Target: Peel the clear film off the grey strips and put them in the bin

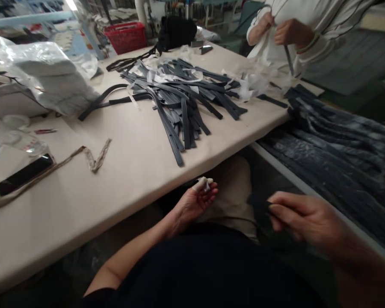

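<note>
My left hand (199, 199) is over my lap just off the table edge, palm up, with pale covers on the thumb and a fingertip. Its fingers are pinched around something small and shiny that I cannot make out. To the right, my right hand (304, 218) is blurred by motion. Between its thumb and forefinger it grips a dark fabric strip (258, 202), mostly lost against the dark background. On the table (115, 171) beyond my hands lies a loose pile of dark grey fabric strips (186, 117), mixed with whitish scraps.
A co-worker's hands (288, 34) hold a dark strip across the table. Dark plastic-wrapped material (336, 158) lies along the right side. On the left are a phone (25, 174), a tan ribbon (96, 160), small snips (45, 131) and plastic-wrapped white bundles (48, 72). A red basket (125, 37) stands behind.
</note>
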### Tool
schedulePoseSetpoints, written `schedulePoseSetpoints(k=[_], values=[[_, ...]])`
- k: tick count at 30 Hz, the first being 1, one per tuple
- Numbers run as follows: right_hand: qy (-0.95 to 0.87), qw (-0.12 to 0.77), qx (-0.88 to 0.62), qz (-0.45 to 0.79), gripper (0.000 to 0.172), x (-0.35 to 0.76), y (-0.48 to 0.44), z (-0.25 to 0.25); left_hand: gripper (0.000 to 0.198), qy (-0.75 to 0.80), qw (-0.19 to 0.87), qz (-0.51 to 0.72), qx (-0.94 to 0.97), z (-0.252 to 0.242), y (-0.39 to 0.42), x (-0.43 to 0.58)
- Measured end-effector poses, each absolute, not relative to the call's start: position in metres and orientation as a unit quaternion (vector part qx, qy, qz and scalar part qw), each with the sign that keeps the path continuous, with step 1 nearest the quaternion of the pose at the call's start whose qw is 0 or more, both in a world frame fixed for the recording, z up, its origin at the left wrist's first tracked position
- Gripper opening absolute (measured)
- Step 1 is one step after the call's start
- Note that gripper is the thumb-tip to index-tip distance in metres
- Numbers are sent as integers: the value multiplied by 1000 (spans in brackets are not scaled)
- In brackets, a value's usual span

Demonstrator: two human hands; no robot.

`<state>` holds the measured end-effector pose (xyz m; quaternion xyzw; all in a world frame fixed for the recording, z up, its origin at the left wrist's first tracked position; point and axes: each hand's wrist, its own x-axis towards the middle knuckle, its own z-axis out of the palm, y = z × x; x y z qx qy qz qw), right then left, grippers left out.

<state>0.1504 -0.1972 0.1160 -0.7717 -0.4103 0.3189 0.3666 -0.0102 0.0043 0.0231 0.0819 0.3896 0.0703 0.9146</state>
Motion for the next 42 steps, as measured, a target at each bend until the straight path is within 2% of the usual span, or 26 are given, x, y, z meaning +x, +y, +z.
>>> schedulePoseSetpoints(k=[3, 8, 16, 30, 34, 38, 42], values=[[-441, 330, -743, 379, 36, 126, -174, 94, 19, 378, 916, 79, 107, 25, 0, -14], [-447, 336, -737, 379, 30, 108, -152, 74, 19, 375, 913, 86, 135, 21, -2, -17], [-455, 337, -753, 336, 33, 105, -140, 56, 18, 361, 916, 83, 154, 20, -6, -17], [-437, 306, -794, 291, 28, 105, -125, 33, 21, 374, 911, 83, 152, -7, -20, -15], [-422, 333, -771, 341, 41, 126, -145, 43, 16, 399, 900, 109, 140, -13, -11, -16], [-430, 317, -797, 282, 33, 137, -158, 54, 17, 400, 903, 92, 125, -15, -12, -17], [-446, 298, -806, 251, 36, 123, -139, 43, 16, 383, 914, 58, 120, -10, -25, -14]])
